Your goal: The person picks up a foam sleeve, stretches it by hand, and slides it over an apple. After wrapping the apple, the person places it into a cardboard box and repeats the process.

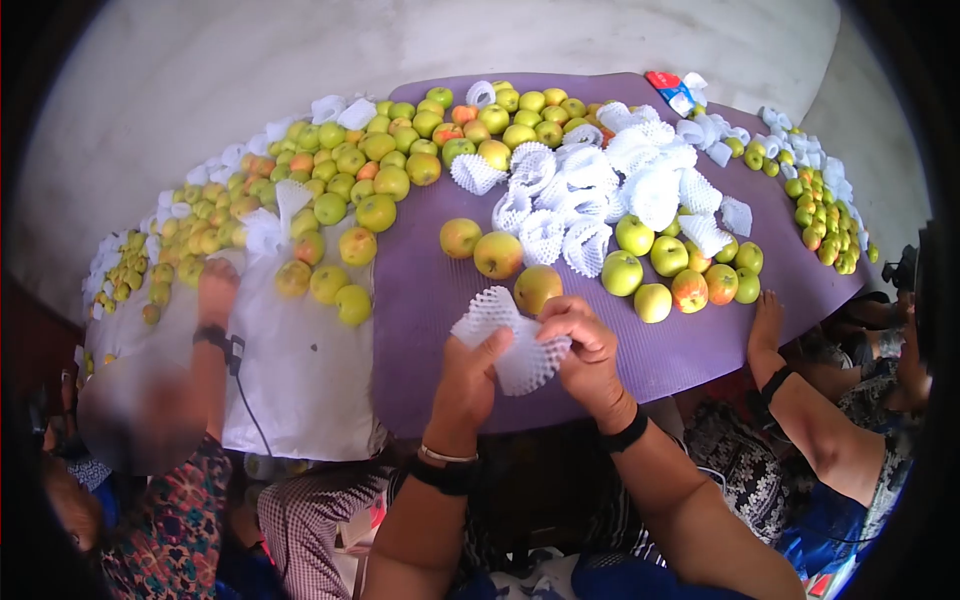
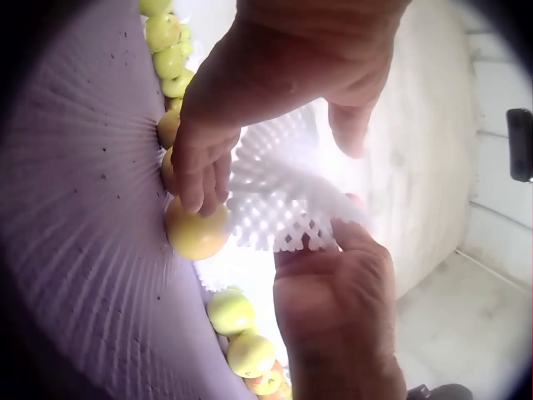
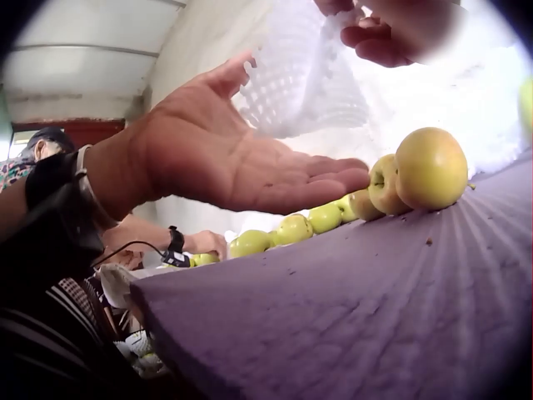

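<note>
A white foam fruit net (image 1: 512,345) hangs between both hands above the purple mat. My right hand (image 1: 592,365) pinches its edge between thumb and fingers, also seen in the left wrist view as the lower hand (image 2: 337,292). My left hand (image 1: 465,385) lies along the net's other side. Its fingers are straight and its palm faces the net in the right wrist view, the thumb touching the net's edge (image 3: 271,104). Just beyond the hands sits a yellow-red apple (image 1: 537,289), close by the left fingertips in the left wrist view.
A heap of white foam nets (image 1: 590,185) lies at mid-mat. Loose apples (image 1: 690,290) sit to the right, and a long pile of apples (image 1: 340,160) spreads left. Another person's hand (image 1: 217,290) rests on the white cloth (image 1: 300,390); another hand (image 1: 766,322) is at the right edge.
</note>
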A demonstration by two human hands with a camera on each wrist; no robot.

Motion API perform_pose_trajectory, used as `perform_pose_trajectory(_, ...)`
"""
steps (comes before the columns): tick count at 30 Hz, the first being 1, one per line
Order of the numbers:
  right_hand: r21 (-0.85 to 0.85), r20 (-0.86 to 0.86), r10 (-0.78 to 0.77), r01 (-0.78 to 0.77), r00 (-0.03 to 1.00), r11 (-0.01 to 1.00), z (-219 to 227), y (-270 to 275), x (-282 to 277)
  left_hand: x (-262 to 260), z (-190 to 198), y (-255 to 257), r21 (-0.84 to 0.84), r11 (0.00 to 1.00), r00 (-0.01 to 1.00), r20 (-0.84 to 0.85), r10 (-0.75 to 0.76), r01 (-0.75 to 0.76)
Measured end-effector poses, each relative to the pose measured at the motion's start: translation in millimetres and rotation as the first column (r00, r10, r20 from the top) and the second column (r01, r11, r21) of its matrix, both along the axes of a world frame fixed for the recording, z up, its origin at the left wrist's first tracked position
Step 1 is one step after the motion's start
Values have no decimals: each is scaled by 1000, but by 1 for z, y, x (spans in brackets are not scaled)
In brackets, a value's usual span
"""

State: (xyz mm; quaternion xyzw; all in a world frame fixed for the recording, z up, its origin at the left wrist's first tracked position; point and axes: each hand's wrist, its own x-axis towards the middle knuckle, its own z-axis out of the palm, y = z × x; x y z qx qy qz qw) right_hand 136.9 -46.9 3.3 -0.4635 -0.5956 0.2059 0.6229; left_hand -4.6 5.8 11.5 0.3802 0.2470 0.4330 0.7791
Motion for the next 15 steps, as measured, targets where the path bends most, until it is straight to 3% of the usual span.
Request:
perform_pose_trajectory(1, -36, -95, 131, -135, 987, 990, -2, 1, -3, -6, -4, 5, -34, 999, 998, 58, 6, -4)
perform_pose_trajectory(2, -36, -99, 137, -141, 986, 989, 1, 1, -4, -10, -6, 8, -68, 998, 993, 115, 14, -6)
perform_pose_trajectory(4, -193, 24, 280, -270, 960, 943, 11, -1, 2, -12, -5, 11, -65, 993, 988, 108, 110, -103)
perform_pose_trajectory(5, -108, -146, 346, -362, 927, 926, -2, 3, 6, -13, -4, 12, -61, 979, 974, 107, 198, -192)
perform_pose_trajectory(6, -107, -145, 347, -363, 927, 925, 0, 3, 4, -14, -3, 11, -60, 979, 974, 107, 199, -193)
perform_pose_trajectory(8, -139, -452, 290, -388, 844, 911, 7, 2, -5, -17, -2, 6, 164, 967, 969, -120, 216, -196)
perform_pose_trajectory(9, -228, -312, 277, -355, 909, 907, 2, 2, -11, -16, -3, 4, 167, 967, 969, -118, 215, -194)
perform_pose_trajectory(10, -226, -312, 276, -353, 909, 908, 0, 0, -16, -14, -6, 1, 218, 954, 970, -82, 230, -208)
perform_pose_trajectory(12, -429, -92, 246, -261, 965, 865, 0, -2, -28, -9, -3, -4, 268, 938, 969, -49, 242, -221)
perform_pose_trajectory(13, -475, -257, 262, -357, 930, 804, -4, -1, -33, -7, 7, -10, 185, 962, 980, 20, 199, -199)
perform_pose_trajectory(15, -511, -272, 293, -396, 917, 763, -10, 2, -33, -9, 11, -11, 101, 980, 982, 94, 163, -172)
